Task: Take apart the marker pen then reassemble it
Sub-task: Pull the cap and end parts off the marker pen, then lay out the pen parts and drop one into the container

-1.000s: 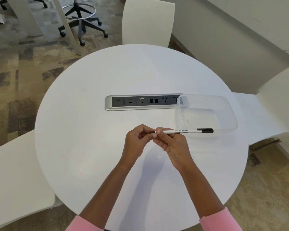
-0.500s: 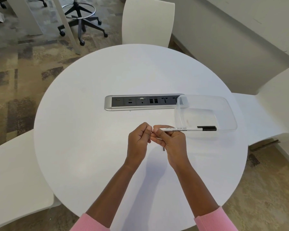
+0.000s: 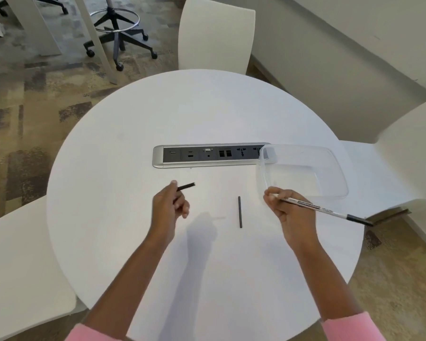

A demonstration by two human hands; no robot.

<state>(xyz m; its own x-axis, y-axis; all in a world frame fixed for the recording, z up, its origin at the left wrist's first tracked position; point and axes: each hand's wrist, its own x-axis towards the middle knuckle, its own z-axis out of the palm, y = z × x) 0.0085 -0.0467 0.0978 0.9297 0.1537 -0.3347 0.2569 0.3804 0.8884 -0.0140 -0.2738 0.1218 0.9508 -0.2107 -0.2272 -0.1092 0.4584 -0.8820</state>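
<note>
- Left hand [image 3: 169, 207] pinches short black ribbed plug [image 3: 186, 187] above round white table [image 3: 133, 168]; a slackened pinch would likely drop it.
- Thin black ink rod [image 3: 240, 211] lies loose between the hands; a nudge could roll it away.
- Right hand [image 3: 289, 210] grips white printed barrel [image 3: 315, 207].

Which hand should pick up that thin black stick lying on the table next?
Probably the left hand: it pinches only a short black piece, easy to set down. The right hand is nearer the stick but grips the white barrel.
</note>
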